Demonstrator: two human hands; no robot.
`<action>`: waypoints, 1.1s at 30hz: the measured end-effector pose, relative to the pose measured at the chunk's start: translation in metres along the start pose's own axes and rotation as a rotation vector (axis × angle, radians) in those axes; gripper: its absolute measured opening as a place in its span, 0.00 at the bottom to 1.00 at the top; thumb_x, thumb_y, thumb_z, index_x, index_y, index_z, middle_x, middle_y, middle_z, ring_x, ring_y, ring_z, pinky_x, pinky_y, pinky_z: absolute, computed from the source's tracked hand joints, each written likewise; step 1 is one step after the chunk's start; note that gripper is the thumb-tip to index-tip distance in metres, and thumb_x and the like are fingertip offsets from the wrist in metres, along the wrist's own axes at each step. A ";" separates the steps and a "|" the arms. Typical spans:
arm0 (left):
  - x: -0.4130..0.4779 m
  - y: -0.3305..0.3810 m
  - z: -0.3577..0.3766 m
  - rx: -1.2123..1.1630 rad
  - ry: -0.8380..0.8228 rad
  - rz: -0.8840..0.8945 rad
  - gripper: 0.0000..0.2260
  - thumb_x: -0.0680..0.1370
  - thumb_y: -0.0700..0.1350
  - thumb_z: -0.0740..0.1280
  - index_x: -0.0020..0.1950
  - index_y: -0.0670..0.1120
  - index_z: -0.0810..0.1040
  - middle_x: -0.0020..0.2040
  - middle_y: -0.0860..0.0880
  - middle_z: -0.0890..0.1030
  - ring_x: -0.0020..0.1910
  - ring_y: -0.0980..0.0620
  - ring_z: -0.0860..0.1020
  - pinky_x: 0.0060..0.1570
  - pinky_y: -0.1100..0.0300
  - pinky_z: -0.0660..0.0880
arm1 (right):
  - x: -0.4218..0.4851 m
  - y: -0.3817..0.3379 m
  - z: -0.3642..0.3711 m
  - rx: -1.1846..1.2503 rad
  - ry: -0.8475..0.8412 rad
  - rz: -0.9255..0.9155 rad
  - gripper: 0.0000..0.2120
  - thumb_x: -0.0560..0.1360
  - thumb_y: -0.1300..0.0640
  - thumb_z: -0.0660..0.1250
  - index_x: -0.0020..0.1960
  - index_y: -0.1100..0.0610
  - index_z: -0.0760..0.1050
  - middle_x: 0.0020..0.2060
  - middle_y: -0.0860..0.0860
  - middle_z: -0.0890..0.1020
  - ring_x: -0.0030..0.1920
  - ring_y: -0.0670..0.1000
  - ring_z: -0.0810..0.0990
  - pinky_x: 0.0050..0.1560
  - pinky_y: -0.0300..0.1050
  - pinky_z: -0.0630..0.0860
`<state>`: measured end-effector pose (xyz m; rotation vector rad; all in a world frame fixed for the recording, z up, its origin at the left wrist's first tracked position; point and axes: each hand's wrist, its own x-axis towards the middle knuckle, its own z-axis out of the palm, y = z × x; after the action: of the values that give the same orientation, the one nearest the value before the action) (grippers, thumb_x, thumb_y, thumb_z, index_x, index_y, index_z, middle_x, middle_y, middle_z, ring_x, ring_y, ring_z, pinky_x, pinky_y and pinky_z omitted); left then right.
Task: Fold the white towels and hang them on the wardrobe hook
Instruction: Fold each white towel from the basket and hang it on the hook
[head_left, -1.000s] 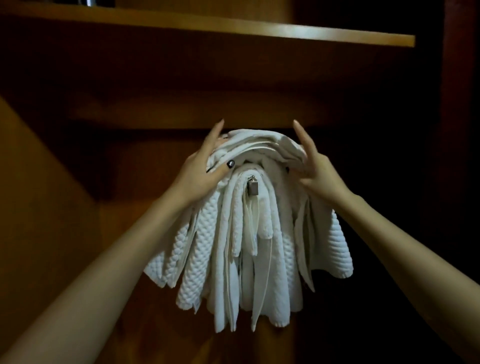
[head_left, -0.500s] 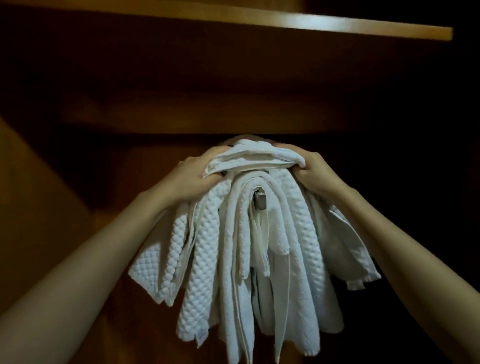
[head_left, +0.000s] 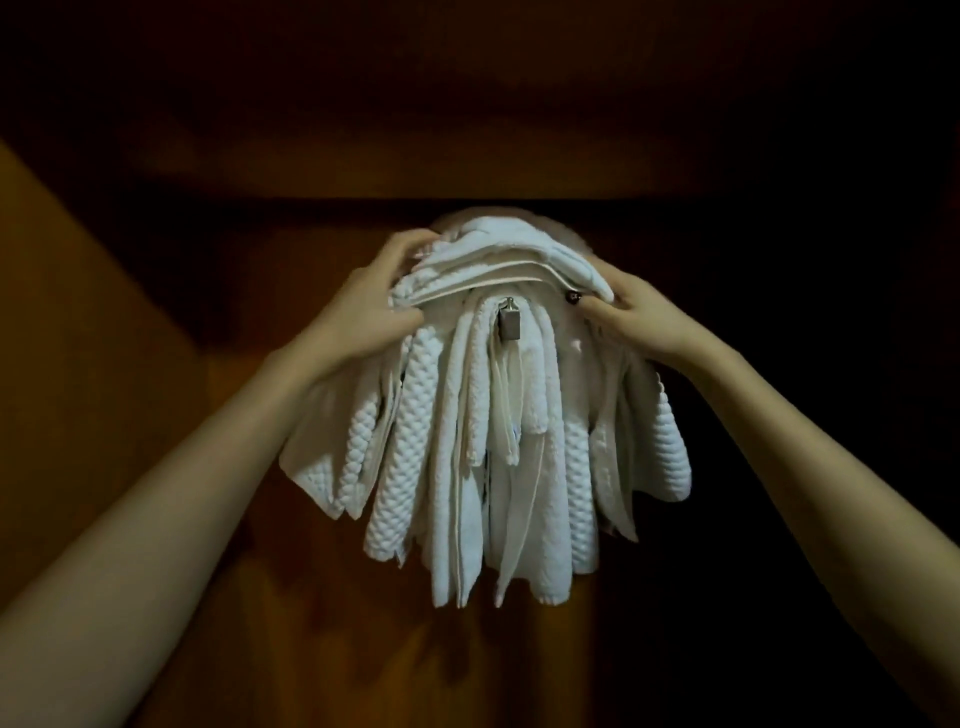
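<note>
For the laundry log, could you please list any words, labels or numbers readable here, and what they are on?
None can be read.
White towels: no printing visible; a bluish fleck between the folds is too small to tell.
Metal hook: plain, unmarked.
Wardrobe wall: bare wood.

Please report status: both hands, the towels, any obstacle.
Left hand and right hand grip the top towel. White towels hang bunched around the metal hook. Nothing in the way.
</note>
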<state>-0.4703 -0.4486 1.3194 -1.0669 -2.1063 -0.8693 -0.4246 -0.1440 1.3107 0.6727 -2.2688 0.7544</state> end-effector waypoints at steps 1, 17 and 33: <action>-0.007 -0.003 0.000 -0.035 0.048 -0.037 0.30 0.68 0.44 0.68 0.67 0.62 0.64 0.53 0.61 0.76 0.46 0.69 0.77 0.42 0.70 0.69 | -0.004 -0.001 0.002 0.009 -0.019 -0.010 0.26 0.80 0.48 0.60 0.76 0.45 0.60 0.73 0.40 0.66 0.71 0.41 0.65 0.68 0.35 0.62; -0.060 -0.001 0.023 -0.320 0.179 -0.182 0.19 0.73 0.47 0.68 0.60 0.61 0.67 0.52 0.64 0.75 0.47 0.73 0.75 0.39 0.73 0.73 | -0.078 0.018 0.038 0.155 0.330 0.030 0.31 0.81 0.61 0.59 0.77 0.39 0.54 0.74 0.41 0.64 0.68 0.32 0.66 0.64 0.28 0.67; -0.039 0.042 0.046 0.285 0.338 0.122 0.27 0.81 0.50 0.61 0.77 0.57 0.54 0.78 0.52 0.54 0.75 0.50 0.58 0.68 0.49 0.59 | -0.099 0.029 0.075 -0.045 0.644 0.156 0.21 0.76 0.58 0.66 0.68 0.53 0.68 0.60 0.51 0.73 0.55 0.43 0.72 0.54 0.43 0.74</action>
<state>-0.4259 -0.4111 1.2747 -0.8249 -1.7961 -0.6180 -0.4087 -0.1478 1.1846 0.1837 -1.7449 0.8444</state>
